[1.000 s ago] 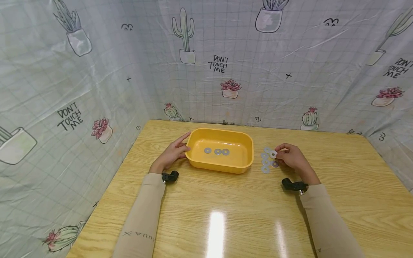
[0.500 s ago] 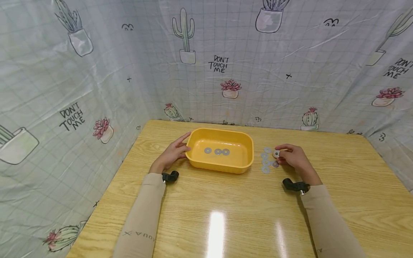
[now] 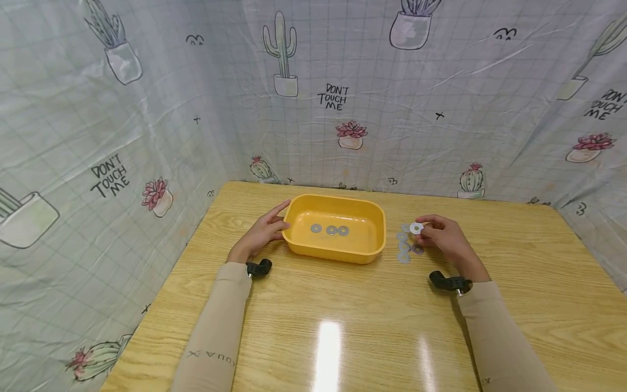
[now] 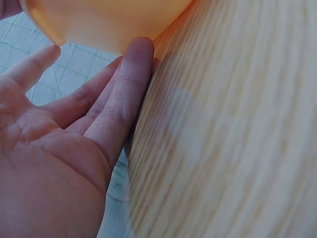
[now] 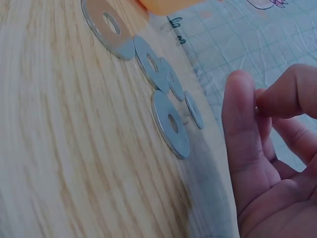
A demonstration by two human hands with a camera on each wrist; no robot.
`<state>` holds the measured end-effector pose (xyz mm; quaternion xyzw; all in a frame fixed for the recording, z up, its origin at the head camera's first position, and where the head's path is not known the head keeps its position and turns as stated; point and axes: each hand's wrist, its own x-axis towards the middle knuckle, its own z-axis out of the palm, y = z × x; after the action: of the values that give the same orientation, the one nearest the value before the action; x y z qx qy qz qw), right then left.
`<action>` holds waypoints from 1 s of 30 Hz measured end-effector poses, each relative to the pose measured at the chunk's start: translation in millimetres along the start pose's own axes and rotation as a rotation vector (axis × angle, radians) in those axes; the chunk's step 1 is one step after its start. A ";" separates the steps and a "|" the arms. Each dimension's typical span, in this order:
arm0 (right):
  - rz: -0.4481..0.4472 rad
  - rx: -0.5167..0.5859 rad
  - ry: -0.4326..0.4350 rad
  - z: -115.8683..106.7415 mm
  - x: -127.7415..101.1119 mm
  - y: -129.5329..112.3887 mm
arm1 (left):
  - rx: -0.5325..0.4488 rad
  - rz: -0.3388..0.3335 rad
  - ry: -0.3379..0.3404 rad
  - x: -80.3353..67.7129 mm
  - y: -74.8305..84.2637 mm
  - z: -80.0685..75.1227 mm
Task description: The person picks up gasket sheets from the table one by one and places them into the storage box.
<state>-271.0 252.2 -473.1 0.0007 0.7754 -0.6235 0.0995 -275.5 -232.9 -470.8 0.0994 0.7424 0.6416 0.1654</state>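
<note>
A yellow rectangular tub stands on the table, three grey flat washers on its floor. My left hand holds the tub's left end, thumb at the rim; in the left wrist view its other fingers lie against the outer wall. To the right of the tub my right hand pinches a washer between thumb and fingertips, above the table, its flat face showing. In the right wrist view the fingers hide this washer. More flat washers lie on the table just below that hand, some overlapping.
The wooden table ends at the back against a cloth printed with cacti, which also hangs at the left. A black wrist camera sits on the left wrist and another camera on the right.
The washer in my right hand first shifts slightly right, then comes up and back left, turning its face more toward the head camera. The left hand and tub stay put.
</note>
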 end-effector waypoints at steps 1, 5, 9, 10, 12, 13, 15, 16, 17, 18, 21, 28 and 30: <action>-0.009 0.002 -0.005 0.7 -0.5 -0.9 | 0.002 0.000 0.000 0.0 -0.1 0.1; -0.029 0.038 0.002 4.5 -2.4 -5.0 | 0.008 -0.004 0.004 0.3 -0.6 0.1; -0.067 0.085 0.008 8.8 -3.9 -8.7 | 0.004 -0.003 0.008 1.2 -0.4 0.4; -0.081 0.094 0.008 9.7 -4.2 -9.3 | 0.003 -0.004 0.009 1.2 -0.3 0.5; -0.110 0.120 0.002 11.5 -4.7 -10.3 | 0.001 -0.004 0.011 1.6 -0.5 0.6; -0.123 0.134 0.000 12.7 -5.3 -11.2 | 0.000 -0.005 0.013 1.6 -0.5 0.7; -0.141 0.150 -0.004 14.6 -6.0 -12.4 | 0.001 -0.001 0.012 1.8 -0.8 0.5; -0.147 0.154 -0.006 15.7 -6.5 -13.1 | -0.001 -0.001 0.012 1.7 -1.1 0.4; -0.150 0.160 -0.006 17.2 -7.1 -14.2 | -0.002 0.000 0.012 1.8 -1.4 0.4; -0.152 0.159 -0.004 18.6 -7.7 -15.3 | -0.002 0.002 0.011 1.8 -1.7 0.2; -0.161 0.144 0.002 22.5 -8.4 -18.3 | 0.000 0.006 0.005 2.0 -2.0 0.1; -0.197 0.154 -0.008 33.6 -10.0 -27.5 | 0.008 0.010 0.002 1.8 -2.4 -0.1; -0.200 0.152 -0.009 36.4 -10.1 -28.6 | 0.009 0.008 0.004 1.3 -2.2 -0.2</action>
<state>-259.1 211.9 -451.2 -0.0718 0.7217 -0.6873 0.0400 -276.6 -232.9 -473.2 0.1018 0.7453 0.6391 0.1607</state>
